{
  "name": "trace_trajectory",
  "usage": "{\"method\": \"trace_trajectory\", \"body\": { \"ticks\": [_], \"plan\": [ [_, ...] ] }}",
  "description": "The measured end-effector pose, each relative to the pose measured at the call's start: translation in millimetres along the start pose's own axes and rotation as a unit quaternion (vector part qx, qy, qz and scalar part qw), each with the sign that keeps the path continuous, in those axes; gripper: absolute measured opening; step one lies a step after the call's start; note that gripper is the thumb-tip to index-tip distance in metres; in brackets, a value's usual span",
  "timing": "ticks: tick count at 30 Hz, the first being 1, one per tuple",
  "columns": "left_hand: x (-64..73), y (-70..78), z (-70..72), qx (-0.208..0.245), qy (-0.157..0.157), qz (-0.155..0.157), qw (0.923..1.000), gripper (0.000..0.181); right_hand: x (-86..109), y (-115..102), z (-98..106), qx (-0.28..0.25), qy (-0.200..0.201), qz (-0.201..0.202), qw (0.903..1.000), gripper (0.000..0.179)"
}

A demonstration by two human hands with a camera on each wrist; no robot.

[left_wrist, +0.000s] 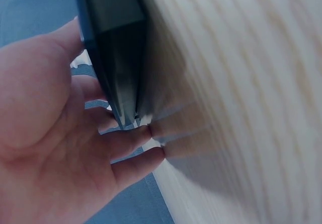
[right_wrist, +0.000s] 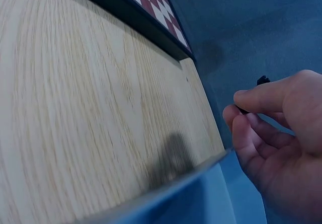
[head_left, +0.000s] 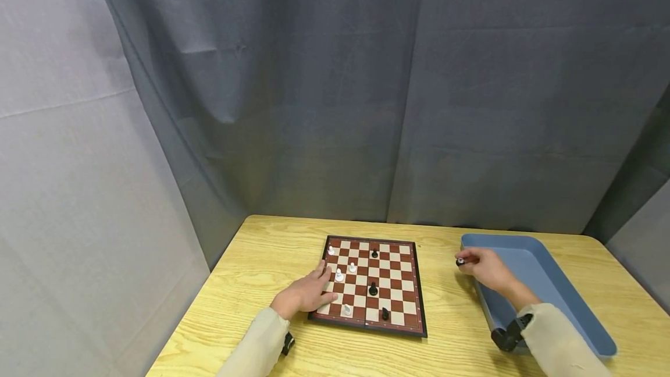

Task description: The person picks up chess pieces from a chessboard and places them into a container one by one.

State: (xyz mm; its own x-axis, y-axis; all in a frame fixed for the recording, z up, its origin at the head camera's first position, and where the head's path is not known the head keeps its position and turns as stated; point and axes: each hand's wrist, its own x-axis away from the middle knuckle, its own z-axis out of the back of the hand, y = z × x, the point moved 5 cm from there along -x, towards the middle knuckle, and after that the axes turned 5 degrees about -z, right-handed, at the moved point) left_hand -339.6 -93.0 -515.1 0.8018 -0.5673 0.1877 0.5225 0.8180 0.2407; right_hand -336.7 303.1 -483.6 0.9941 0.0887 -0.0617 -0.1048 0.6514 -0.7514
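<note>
Our left hand (head_left: 307,292), fingers apart, likely steadies the board (head_left: 408,284) at left; our right hand (head_left: 488,269) pinches a black piece (head_left: 460,262) beside the tray (head_left: 541,284).

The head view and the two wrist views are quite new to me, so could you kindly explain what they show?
There is no robot here: a person works with two bare hands. The head view comes from a camera worn on the head, looking forward and down; each wrist view comes from a camera worn on that wrist. On the wooden table lie a chessboard and, to its right, a blue tray. Four white pieces and three black pieces are on the board. The left hand is at the board's left edge. The right hand, near the tray's left rim, pinches a dark chess piece between thumb and fingers.
</note>
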Motion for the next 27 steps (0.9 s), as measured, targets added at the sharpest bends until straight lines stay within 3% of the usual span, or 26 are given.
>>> {"method": "trace_trajectory", "body": {
  "ticks": [8,15,27],
  "plan": [
    [0.9,0.8,0.6,0.002,-0.002,-0.001,1.0,0.073,-0.7,15,8,-0.017,-0.005,-0.026,0.9995,0.031],
    [0.3,0.0,-1.0,-0.001,-0.001,-0.001,1.0,0.072,-8.6,33,20,-0.015,0.005,-0.012,0.9998,0.038],
    [-0.8,-1.7,-2.6,-0.005,-0.001,0.0,1.0,0.073,-5.6,44,33,-0.023,-0.008,-0.073,0.997,0.041]
  ]
}}
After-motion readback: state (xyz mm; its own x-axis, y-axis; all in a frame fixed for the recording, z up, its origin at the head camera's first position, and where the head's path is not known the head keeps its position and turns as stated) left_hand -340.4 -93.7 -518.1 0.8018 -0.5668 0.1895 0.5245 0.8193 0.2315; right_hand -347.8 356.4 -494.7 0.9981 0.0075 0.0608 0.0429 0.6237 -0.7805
